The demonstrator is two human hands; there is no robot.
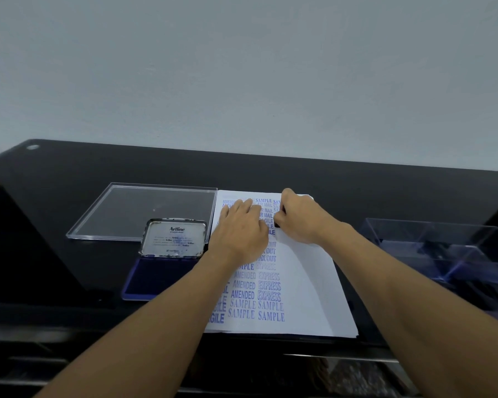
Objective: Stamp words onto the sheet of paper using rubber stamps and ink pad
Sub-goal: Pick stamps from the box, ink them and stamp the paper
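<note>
Stamp (277, 224), apparently, within right grip (299, 222), on paper (308, 282).

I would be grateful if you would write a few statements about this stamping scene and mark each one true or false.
1. The ink pad lies open to the left of the sheet of paper. True.
2. The left hand hovers above the sheet. False: it rests flat on it.
3. The right hand grips a stamp, mostly hidden, at the sheet's far end. True.
4. The stamped words are red. False: they are blue.
5. The clear box stands left of the ink pad. False: it stands to the right of the sheet.
</note>
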